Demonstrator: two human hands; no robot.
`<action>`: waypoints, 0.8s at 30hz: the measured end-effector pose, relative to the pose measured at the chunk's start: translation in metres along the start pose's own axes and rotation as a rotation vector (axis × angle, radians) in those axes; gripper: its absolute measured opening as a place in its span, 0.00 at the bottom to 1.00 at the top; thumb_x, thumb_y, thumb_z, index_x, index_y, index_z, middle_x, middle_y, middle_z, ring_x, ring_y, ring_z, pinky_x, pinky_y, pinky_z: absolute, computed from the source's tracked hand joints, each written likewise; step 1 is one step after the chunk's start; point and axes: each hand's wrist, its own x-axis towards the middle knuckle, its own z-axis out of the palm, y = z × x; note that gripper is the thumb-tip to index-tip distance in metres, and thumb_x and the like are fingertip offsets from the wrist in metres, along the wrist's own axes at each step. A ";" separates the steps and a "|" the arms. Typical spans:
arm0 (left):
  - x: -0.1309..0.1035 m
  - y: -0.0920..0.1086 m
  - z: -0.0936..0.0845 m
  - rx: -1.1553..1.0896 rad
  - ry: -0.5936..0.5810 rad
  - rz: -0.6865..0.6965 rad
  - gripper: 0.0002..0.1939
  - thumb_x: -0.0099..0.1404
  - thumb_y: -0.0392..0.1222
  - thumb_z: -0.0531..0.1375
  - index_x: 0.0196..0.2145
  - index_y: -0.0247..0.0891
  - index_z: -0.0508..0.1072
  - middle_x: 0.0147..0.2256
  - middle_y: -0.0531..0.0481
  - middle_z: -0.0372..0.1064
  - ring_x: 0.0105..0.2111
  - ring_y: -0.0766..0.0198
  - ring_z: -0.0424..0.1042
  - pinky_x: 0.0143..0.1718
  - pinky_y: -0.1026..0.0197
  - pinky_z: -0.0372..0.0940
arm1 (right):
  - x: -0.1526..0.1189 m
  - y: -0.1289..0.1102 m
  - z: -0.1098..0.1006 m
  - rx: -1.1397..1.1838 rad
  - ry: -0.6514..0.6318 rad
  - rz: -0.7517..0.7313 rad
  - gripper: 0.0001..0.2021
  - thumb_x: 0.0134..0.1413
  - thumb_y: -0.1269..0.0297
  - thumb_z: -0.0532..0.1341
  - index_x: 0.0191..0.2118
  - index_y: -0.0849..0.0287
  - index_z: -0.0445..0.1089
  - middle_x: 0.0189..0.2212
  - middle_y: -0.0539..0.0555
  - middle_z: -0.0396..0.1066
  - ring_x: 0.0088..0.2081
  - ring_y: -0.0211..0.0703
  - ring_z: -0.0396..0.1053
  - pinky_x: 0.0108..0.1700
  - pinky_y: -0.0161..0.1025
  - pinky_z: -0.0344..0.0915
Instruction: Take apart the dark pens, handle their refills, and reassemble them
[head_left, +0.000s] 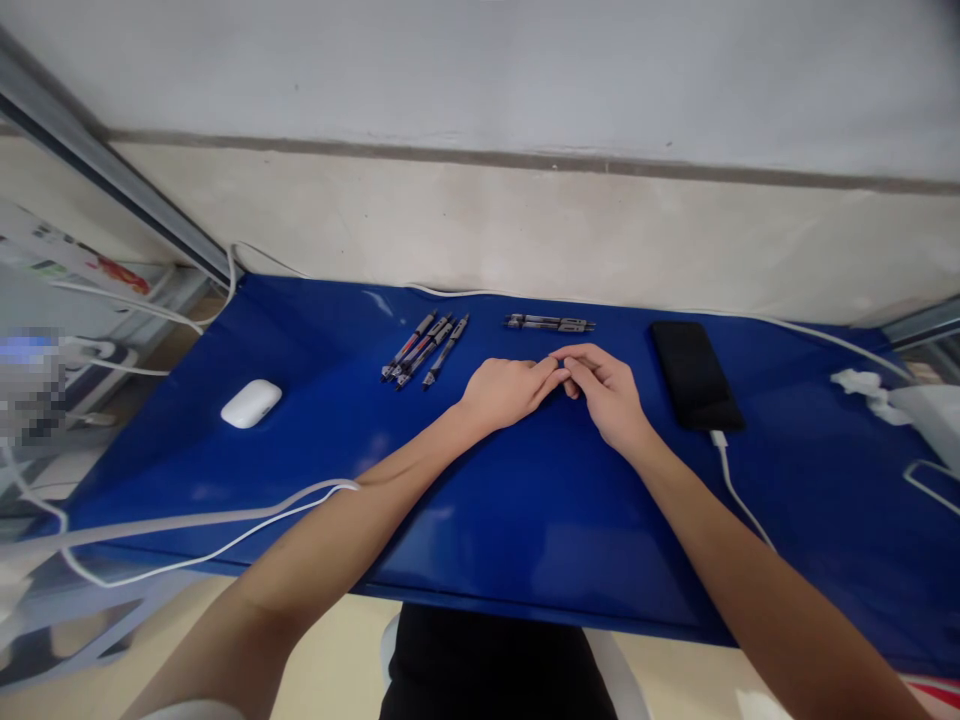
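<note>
My left hand point(506, 390) and my right hand point(606, 390) meet over the middle of the blue table, fingertips touching. Fingers of both are bent and pressed together; whatever may be between them is hidden. Just beyond them, two pens point(551, 323) with clear barrels and grey ends lie side by side, parallel to the wall. To the left of my left hand, several similar pens point(424, 350) lie slanted in a loose bunch, some with red showing inside. None of these pens is touched by either hand.
A black phone point(694, 375) with a white cable point(739, 490) lies right of my hands. A white earbud case point(251, 403) sits at the left of the blue table point(517, 540). One white cord point(225, 520) crosses by my left forearm. The wall point(480, 220) borders the far edge.
</note>
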 end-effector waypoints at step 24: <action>0.000 0.001 -0.001 -0.011 0.003 0.002 0.27 0.78 0.57 0.40 0.57 0.42 0.71 0.40 0.47 0.80 0.34 0.56 0.79 0.29 0.61 0.63 | -0.001 0.001 0.000 -0.063 0.003 0.046 0.14 0.65 0.52 0.61 0.42 0.56 0.77 0.23 0.49 0.68 0.25 0.38 0.65 0.29 0.37 0.64</action>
